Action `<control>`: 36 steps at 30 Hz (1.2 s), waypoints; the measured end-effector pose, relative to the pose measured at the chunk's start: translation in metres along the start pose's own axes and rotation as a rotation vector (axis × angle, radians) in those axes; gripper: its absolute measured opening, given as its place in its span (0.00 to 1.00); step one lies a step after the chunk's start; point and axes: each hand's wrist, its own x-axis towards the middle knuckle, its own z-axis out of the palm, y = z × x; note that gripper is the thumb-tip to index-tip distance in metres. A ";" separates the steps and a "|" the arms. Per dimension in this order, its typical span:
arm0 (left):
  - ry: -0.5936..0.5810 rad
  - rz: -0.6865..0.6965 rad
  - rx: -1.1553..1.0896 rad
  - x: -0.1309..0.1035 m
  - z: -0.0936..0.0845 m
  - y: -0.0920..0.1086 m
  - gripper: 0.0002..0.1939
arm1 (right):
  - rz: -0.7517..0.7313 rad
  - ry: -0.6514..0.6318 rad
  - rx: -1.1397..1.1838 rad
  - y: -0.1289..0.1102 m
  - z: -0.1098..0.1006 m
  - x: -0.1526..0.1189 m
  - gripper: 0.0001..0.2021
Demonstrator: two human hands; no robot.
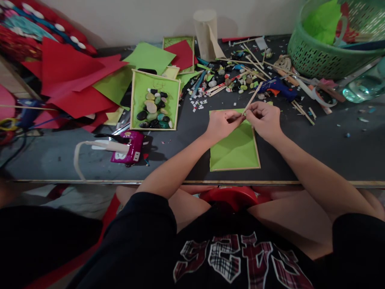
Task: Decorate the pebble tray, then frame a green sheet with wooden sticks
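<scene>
My left hand (225,123) and my right hand (264,119) meet above the top part of a green paper sheet (233,150). Both are closed, fingertips pinching a thin wooden stick (253,98) that slants up and to the right. Thin wooden strips run along the sheet's right and bottom edges. My hands partly hide its top edge. To the left, a finished-looking green panel (155,82) with a wooden frame carries several dark and pale pebbles (152,110). A blue glue gun (278,88) lies just beyond my right hand.
Pebbles, sticks and paper scraps are strewn along the back (224,78). A green basket (315,60) and a clear bottle (365,82) stand at the right. Red paper sheets (75,76) and a purple power socket with cord (132,147) lie left. Another person sits at the left edge.
</scene>
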 end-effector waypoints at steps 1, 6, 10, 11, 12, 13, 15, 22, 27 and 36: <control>-0.010 -0.013 -0.012 0.000 0.000 0.000 0.28 | -0.007 -0.005 0.006 0.001 0.000 0.000 0.03; -0.099 -0.167 -0.181 0.002 0.001 -0.001 0.28 | -0.029 -0.033 0.038 0.001 0.000 -0.001 0.03; -0.149 -0.238 -0.312 0.004 0.001 0.000 0.28 | -0.012 -0.047 0.062 0.000 -0.001 -0.001 0.06; -0.152 -0.255 -0.330 0.004 0.001 0.001 0.28 | -0.013 -0.041 0.070 -0.001 -0.001 -0.001 0.07; -0.153 -0.272 -0.344 0.005 0.000 0.002 0.28 | -0.015 -0.036 0.078 -0.001 0.000 -0.001 0.08; -0.155 -0.289 -0.358 0.005 0.000 0.002 0.28 | -0.017 -0.033 0.085 -0.002 0.000 -0.001 0.08; -0.160 -0.316 -0.387 0.005 0.000 0.002 0.28 | -0.028 -0.029 0.100 -0.002 0.000 -0.001 0.08; -0.196 -0.336 -0.450 0.006 -0.001 0.003 0.28 | -0.042 -0.020 0.131 -0.001 0.001 -0.001 0.04; -0.242 -0.325 -0.419 0.008 -0.008 0.009 0.27 | -0.019 -0.068 0.101 -0.001 -0.001 -0.001 0.04; -0.336 -0.275 -0.342 0.013 -0.023 0.008 0.29 | -0.047 -0.121 0.064 -0.004 -0.003 0.000 0.03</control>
